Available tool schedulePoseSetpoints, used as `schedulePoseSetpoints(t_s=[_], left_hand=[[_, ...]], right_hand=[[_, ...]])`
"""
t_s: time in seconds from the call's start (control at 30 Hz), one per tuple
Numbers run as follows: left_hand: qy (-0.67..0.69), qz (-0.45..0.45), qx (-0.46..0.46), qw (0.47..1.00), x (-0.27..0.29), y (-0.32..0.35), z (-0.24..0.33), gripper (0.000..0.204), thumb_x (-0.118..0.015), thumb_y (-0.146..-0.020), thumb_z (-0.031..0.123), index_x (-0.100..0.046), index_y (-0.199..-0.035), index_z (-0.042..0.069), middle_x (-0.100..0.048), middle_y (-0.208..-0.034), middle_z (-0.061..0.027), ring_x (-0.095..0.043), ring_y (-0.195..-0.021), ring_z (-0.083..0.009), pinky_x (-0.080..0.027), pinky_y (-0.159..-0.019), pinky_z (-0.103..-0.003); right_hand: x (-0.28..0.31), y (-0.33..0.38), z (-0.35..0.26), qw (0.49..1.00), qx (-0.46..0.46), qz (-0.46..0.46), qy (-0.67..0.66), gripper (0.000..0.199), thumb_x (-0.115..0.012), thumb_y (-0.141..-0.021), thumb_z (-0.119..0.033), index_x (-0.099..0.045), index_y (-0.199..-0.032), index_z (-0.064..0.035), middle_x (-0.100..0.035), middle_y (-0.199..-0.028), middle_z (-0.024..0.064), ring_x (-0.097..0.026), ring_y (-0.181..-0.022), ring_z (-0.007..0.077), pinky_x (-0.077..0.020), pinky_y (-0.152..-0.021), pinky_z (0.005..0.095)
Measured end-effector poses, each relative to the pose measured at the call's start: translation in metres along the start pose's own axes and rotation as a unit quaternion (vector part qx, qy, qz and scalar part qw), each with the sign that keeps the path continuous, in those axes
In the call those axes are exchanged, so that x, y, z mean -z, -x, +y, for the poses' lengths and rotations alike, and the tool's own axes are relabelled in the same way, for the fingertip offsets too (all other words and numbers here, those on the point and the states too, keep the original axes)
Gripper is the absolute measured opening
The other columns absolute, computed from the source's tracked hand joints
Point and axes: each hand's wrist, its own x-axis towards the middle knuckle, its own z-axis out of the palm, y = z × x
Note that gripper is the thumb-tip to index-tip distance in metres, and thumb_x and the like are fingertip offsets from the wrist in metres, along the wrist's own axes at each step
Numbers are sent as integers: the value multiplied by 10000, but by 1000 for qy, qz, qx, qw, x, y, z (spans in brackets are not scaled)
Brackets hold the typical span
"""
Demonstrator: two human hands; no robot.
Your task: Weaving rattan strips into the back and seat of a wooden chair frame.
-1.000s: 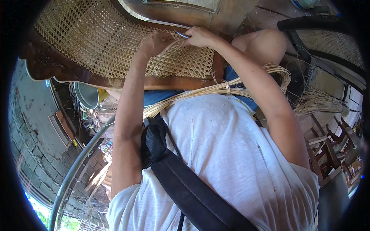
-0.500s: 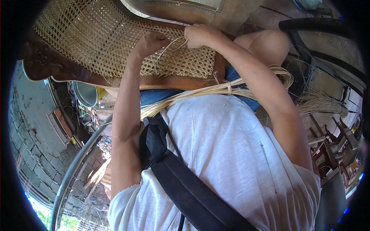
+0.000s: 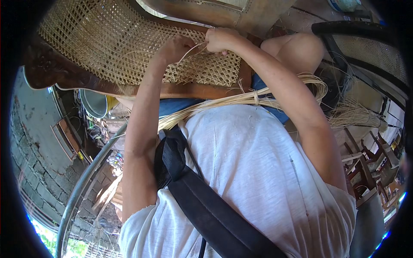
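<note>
A woven cane panel (image 3: 142,56) in a carved brown wooden frame (image 3: 193,91) lies across my lap. Over its right part, my left hand (image 3: 175,49) is closed, its fingertips pinching a pale cane strand (image 3: 189,52); the exact grip is partly hidden. The strand curves up to my right hand (image 3: 220,41), which is closed on it close to the frame's far edge. Loose strand ends lie on the weave below my hands. Across my lap, against my white shirt, rests a tied bundle of cane strands (image 3: 228,102).
A metal tube (image 3: 88,176) curves up at the left, near a yellow bucket (image 3: 97,103). On the right are a black-framed mesh chair (image 3: 365,47), another cane bundle (image 3: 357,115) and wooden chair parts (image 3: 374,161). A wooden panel (image 3: 258,17) stands beyond the frame.
My left hand has moved slightly right, closer to my right hand. The loop of cane strand between them is shorter. My right hand has turned a little, staying in nearly the same place.
</note>
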Motion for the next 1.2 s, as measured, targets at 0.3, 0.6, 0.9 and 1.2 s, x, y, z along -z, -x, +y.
schedulePoseSetpoints(t_s=[0.3,0.6,0.9,1.2], left_hand=[[16,40,0,999,-11,-21,8,288,-659,-858,331,-718,-1020,101,-723,-932,-63,-675,-790,-190,-529,-697,-351],[379,48,118,917,-13,-17,20,332,-680,-872,330,-719,-1054,55,-706,-935,-34,-631,-784,-137,-493,-686,-294],[145,103,171,969,-12,-3,12,289,-718,-776,313,-715,-757,24,-605,-599,-33,-503,-550,-82,-397,-516,-273],[94,57,200,974,-11,-10,18,347,-703,-728,390,-751,-824,60,-707,-766,-123,-680,-734,-207,-525,-711,-337]], right_hand=[[41,24,58,953,16,247,177,394,-717,-728,-403,-729,-917,-57,-709,-877,155,-695,-796,274,-555,-680,387],[29,-4,63,990,45,125,-40,344,-744,-728,-370,-708,-814,-39,-669,-650,73,-602,-489,161,-489,-466,315],[-7,5,15,990,45,111,80,238,-627,-704,-99,-714,-911,-21,-704,-895,165,-688,-861,290,-550,-729,421],[-17,5,14,983,65,163,54,282,-585,-767,-123,-675,-992,21,-661,-1070,209,-658,-970,324,-543,-804,423]])
